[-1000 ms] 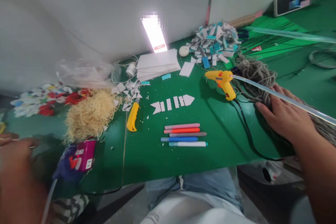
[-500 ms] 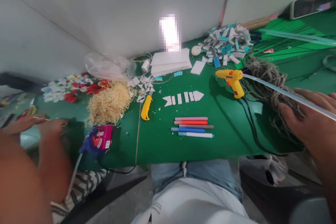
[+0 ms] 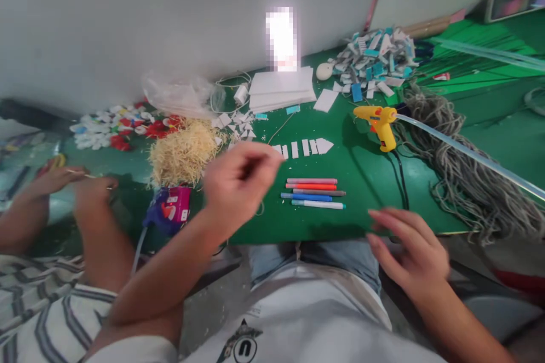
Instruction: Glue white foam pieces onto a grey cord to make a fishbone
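My left hand [image 3: 242, 178] is raised over the middle of the green table, its fingers curled in a pinch. A thin string [image 3: 281, 129] runs from a small blue piece down to these fingers, and a loop of it hangs below the hand. The hand covers the left end of a row of small white cut pieces [image 3: 305, 147] and hides the yellow-handled cutter. Over the table's front edge my right hand [image 3: 411, 249] is open and holds nothing, slightly blurred. Between the hands lie several markers [image 3: 315, 193] side by side.
A yellow glue gun [image 3: 381, 125] lies at right beside grey yarn [image 3: 460, 164]. White boards [image 3: 281, 91] and a heap of scraps [image 3: 377, 62] sit behind. At left are straw shreds [image 3: 183, 150], a blue glue gun [image 3: 159, 212] and another person's hands [image 3: 96, 193].
My left hand has come into view and taken up the string from the table. My right hand has moved left and toward me, off the yarn.
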Tool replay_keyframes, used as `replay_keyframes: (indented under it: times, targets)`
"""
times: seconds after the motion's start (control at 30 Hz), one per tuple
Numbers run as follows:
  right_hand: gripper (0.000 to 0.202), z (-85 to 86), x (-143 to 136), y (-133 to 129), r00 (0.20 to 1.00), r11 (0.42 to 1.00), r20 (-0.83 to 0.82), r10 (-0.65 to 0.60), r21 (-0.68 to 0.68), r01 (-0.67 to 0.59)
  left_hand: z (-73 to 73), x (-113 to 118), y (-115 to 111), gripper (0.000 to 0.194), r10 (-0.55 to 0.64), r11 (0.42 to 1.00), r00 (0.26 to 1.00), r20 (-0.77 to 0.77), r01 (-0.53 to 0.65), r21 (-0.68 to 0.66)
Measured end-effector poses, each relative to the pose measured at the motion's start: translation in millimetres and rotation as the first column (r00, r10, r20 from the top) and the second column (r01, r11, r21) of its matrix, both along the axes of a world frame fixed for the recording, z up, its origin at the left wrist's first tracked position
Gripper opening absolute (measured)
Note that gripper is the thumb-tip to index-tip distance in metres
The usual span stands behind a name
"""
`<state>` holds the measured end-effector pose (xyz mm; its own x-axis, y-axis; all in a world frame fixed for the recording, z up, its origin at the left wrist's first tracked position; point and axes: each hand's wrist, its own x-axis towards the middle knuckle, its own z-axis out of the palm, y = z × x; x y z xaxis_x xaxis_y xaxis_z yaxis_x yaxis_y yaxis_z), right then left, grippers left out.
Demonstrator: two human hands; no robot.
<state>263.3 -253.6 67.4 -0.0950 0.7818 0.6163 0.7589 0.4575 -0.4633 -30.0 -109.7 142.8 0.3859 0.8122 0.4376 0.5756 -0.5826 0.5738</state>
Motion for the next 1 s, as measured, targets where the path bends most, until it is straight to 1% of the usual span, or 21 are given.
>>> replay_keyframes:
  times: [0.03,0.07,0.1,0.13,0.2,0.23,0.27,0.33,0.4,0.5,0.6,0.67,0.73,0.8,0.87,0.93,1.0]
  targets:
    - [0.049,6.5,-12,18,0.99,0.997,-0.133,0.055,-0.048,-0.061,-9.4,5,-5,0.021,-0.064,0.998,0.997,-0.038,0.064,0.008]
    - [0.042,10.9,-23,36,0.953,0.983,-0.285,0.102,-0.119,-0.141,-18.7,10,-8,0.022,-0.125,0.992,0.989,-0.081,0.127,0.016]
    - [0.038,13.0,-33,51,0.887,0.955,-0.448,0.115,-0.197,-0.224,-27.6,13,-11,0.024,-0.172,0.984,0.978,-0.122,0.176,0.026]
    - [0.035,13.0,-41,64,0.812,0.909,-0.574,0.1,-0.28,-0.31,-36.0,15,-13,0.025,-0.196,0.978,0.968,-0.155,0.204,0.036]
    - [0.028,8.5,-56,80,0.785,0.879,-0.614,0.081,-0.328,-0.347,-50.1,16,-12,0.027,-0.204,0.974,0.957,-0.204,0.22,0.058]
    - [0.024,4.9,-61,84,0.778,0.869,-0.624,0.069,-0.346,-0.354,-55.8,14,-11,0.029,-0.2,0.973,0.954,-0.222,0.22,0.068]
    - [0.025,1.0,-66,86,0.77,0.864,-0.636,0.051,-0.359,-0.354,-60.3,12,-10,0.03,-0.196,0.973,0.952,-0.236,0.219,0.076]
    - [0.034,-6.0,-73,88,0.758,0.857,-0.652,0.01,-0.385,-0.343,-66.6,8,-7,0.032,-0.191,0.973,0.95,-0.249,0.217,0.084]
    - [0.04,-10.0,-76,89,0.756,0.852,-0.655,-0.021,-0.408,-0.329,-69.6,5,-3,0.034,-0.187,0.974,0.951,-0.245,0.212,0.079]
    - [0.035,-8.7,-73,101,0.771,0.853,-0.633,-0.065,-0.436,-0.286,-70.4,2,6,0.033,-0.186,0.98,0.96,-0.208,0.197,0.034]
    - [0.023,-2.7,-58,126,0.785,0.869,-0.603,-0.141,-0.455,-0.194,-71.9,-4,26,0.029,-0.14,0.99,0.982,-0.126,0.137,-0.037]
    - [0.021,-0.3,-44,149,0.795,0.878,-0.577,-0.189,-0.462,-0.127,-76.1,-12,43,0.031,-0.051,0.996,0.997,-0.061,0.046,-0.075]
    - [0.018,-2.1,-30,171,0.809,0.882,-0.542,-0.226,-0.466,-0.065,-82.6,-21,61,0.03,0.045,0.993,0.999,-0.018,-0.047,-0.107]
    - [0.015,-9.3,-19,189,0.838,0.876,-0.487,-0.246,-0.481,-0.023,-90.3,-29,75,0.024,0.108,0.984,0.994,-0.006,-0.107,-0.141]
    - [0.012,-21.1,-11,201,0.868,0.871,-0.428,-0.251,-0.491,0.01,-97.8,-34,84,0.018,0.149,0.975,0.989,-0.011,-0.149,-0.164]
    - [0.012,-34.3,-7,205,0.898,0.873,-0.371,-0.239,-0.487,0.031,-104.2,-35,90,0.014,0.179,0.968,0.984,-0.026,-0.181,-0.172]
    - [0.01,-45.3,-4,206,0.926,0.886,-0.315,-0.208,-0.461,0.042,-109.2,-33,94,0.01,0.2,0.963,0.978,-0.051,-0.206,-0.171]
